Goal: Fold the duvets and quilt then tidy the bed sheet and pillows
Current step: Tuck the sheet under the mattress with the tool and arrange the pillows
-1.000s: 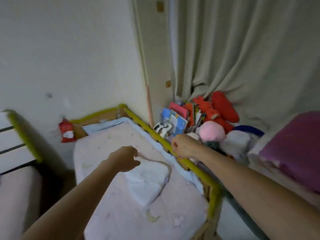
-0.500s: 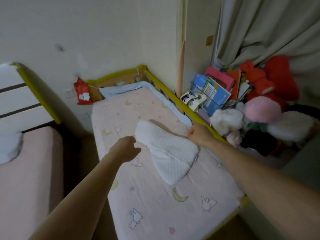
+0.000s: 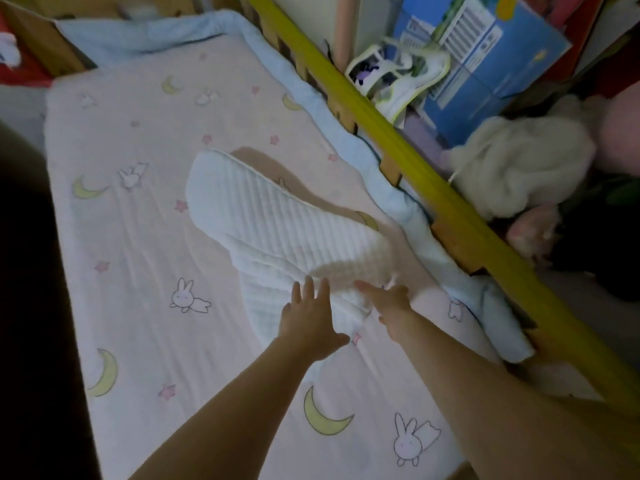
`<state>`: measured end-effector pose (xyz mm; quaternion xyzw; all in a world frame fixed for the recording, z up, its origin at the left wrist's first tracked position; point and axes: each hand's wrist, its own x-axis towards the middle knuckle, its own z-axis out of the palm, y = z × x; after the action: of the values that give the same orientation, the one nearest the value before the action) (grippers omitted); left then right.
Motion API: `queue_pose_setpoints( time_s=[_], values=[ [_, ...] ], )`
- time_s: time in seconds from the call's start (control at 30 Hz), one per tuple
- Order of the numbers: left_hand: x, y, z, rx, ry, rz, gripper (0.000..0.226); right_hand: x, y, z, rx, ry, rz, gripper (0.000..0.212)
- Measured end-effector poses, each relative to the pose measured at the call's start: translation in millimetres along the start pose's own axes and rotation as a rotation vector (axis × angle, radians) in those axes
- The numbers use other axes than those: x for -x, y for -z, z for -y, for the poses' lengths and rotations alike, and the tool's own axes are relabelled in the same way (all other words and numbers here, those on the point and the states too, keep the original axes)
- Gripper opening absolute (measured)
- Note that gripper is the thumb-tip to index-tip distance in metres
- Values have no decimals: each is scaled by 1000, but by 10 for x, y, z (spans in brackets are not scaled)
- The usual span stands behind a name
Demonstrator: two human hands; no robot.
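Note:
A white ribbed pillow (image 3: 273, 230) lies slantwise on the small bed, its far end raised off the pink bed sheet (image 3: 138, 237), which is printed with moons, stars and rabbits. My left hand (image 3: 308, 320) is spread flat with its fingers apart on the pillow's near end. My right hand (image 3: 389, 303) is just to its right, fingers open, touching the pillow's near right corner. A pale blue padded liner (image 3: 388, 188) runs along the sheet's right edge and far end.
A yellow-topped wooden bed rail (image 3: 408, 147) borders the bed on the right. Beyond it lie a blue box (image 3: 485, 57), a white bag (image 3: 391, 81) and cream and pink soft toys (image 3: 519, 168). A dark gap runs along the bed's left side.
Both hands were closed fists holding the pillow up; now they are open and lie on its near end. The view has dropped closer to the bed.

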<state>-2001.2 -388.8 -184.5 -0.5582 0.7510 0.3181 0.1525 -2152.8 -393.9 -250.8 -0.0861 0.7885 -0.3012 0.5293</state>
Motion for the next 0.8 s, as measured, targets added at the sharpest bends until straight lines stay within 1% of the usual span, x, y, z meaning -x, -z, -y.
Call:
queue_pose_setpoints(
  time_s=[0.07,0.1,0.17,0.23,0.27,0.33,0.4,0.43,0.53,0.6,0.67,0.7,0.73,0.77,0.8],
  values=[
    [-147,-205,81,8,22,-40,116,-206,-134,-47,-114,-37,36,109],
    [-179,-263,119,26,39,-64,120,-235,-179,-39,-153,-31,59,101],
    [-235,-354,205,85,88,-101,130,-257,-300,-27,-220,33,95,76],
    [-227,-366,269,172,146,-140,138,-54,-433,50,-266,81,159,63],
    [-195,-345,308,237,181,-188,139,99,-519,105,-269,119,190,57],
    [-121,-266,383,381,223,-348,128,401,-667,210,-269,233,218,42],
    [0,-80,500,542,249,-519,105,729,-836,350,-256,313,222,25],
    [92,49,582,624,260,-567,92,920,-937,435,-244,354,229,21],
    [346,496,901,809,261,-595,59,1397,-1277,685,-123,497,208,20],
    [500,872,1231,881,236,-594,45,1688,-1573,857,-37,539,237,18],
    [582,1221,1521,784,225,-578,47,1919,-1827,1009,35,534,296,9],
    [637,1444,1729,708,207,-573,46,2042,-1973,1106,71,528,301,13],
    [696,1694,1945,634,181,-562,40,2168,-2120,1218,103,522,294,20],
    [747,1918,2096,547,154,-544,33,2242,-2196,1304,127,525,275,21],
    [814,2177,2282,441,122,-531,31,2303,-2295,1394,146,534,247,18]
  ],
)
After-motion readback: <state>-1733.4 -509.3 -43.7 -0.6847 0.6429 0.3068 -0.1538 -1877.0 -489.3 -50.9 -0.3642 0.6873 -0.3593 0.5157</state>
